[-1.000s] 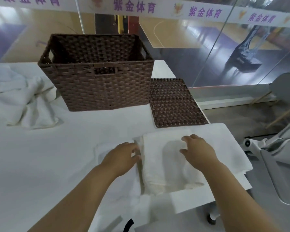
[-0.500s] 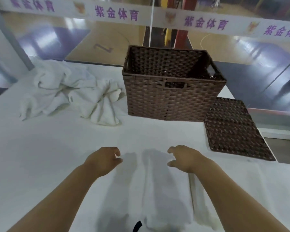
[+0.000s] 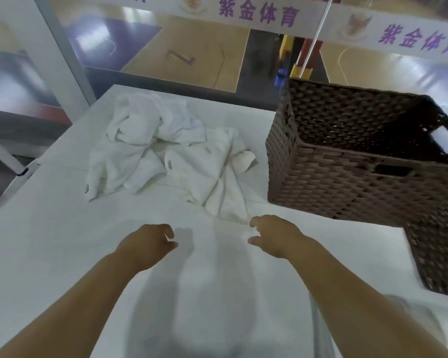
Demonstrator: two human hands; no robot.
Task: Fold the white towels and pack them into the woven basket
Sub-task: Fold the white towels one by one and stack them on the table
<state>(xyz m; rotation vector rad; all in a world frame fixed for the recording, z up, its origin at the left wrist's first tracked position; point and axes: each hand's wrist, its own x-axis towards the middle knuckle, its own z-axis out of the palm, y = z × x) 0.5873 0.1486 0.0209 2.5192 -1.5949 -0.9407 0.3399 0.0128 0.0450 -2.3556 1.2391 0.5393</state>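
A heap of crumpled white towels (image 3: 166,161) lies at the back left of the white table (image 3: 49,254). To its right stands the brown woven basket (image 3: 352,177), and no towel shows in the part of its inside that I see. My left hand (image 3: 146,245) hovers over the table with loosely curled fingers and holds nothing. My right hand (image 3: 274,235) reaches out with loosely bent fingers, its fingertips close to the nearest corner of the towel heap. A folded towel's edge (image 3: 321,329) shows under my right forearm.
A flat woven lid (image 3: 440,257) lies on the table in front of the basket at the right. The table's left edge (image 3: 18,182) runs diagonally, with a white post beside it. Beyond the table is a glass wall with a printed banner.
The view has swung left, away from the folded towel, toward the crumpled heap. Both hands have let go of the folded towel and moved forward toward the heap.
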